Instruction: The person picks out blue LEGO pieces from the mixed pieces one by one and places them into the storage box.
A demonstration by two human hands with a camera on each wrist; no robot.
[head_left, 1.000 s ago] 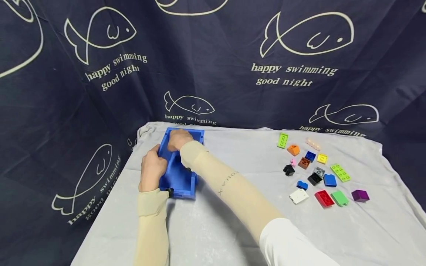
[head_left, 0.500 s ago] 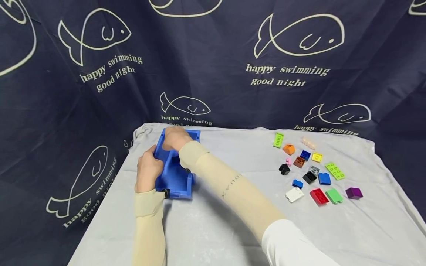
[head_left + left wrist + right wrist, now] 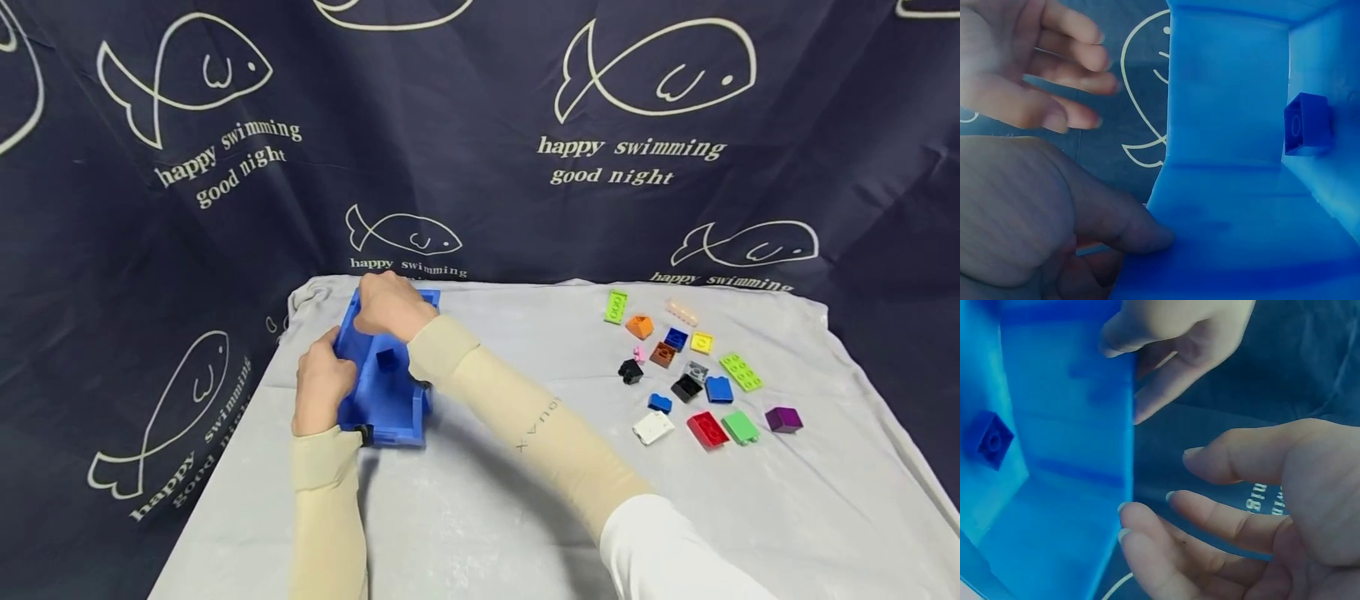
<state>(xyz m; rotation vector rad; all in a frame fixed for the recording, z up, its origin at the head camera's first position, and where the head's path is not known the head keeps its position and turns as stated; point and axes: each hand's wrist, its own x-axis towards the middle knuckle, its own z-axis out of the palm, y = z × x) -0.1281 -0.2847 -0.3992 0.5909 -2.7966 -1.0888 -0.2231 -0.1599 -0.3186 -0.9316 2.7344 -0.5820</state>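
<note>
A blue plastic bin [image 3: 386,417] stands on the left of the table. My left hand [image 3: 322,385] grips its left wall, thumb over the rim on the inner side and fingers outside, as the left wrist view shows. My right hand [image 3: 390,307] is over the bin's far left part. In the right wrist view, the right fingers [image 3: 1166,562] are loosely bent and apart from the thumb, with nothing between them, fingertips right at the bin's edge. Inside the bin lies one dark blue toy brick [image 3: 1308,125], its hollow underside showing.
Several loose toy bricks lie on the right of the table, among them a purple brick [image 3: 783,419], a red brick [image 3: 707,430], a white brick [image 3: 653,427] and a lime brick [image 3: 741,372]. A dark fish-print curtain [image 3: 480,150] hangs behind the table [image 3: 495,517].
My right hand has moved from inside the bin up and left to its far left rim. The dark blue brick in the bin has come into sight. My left hand keeps its grip.
</note>
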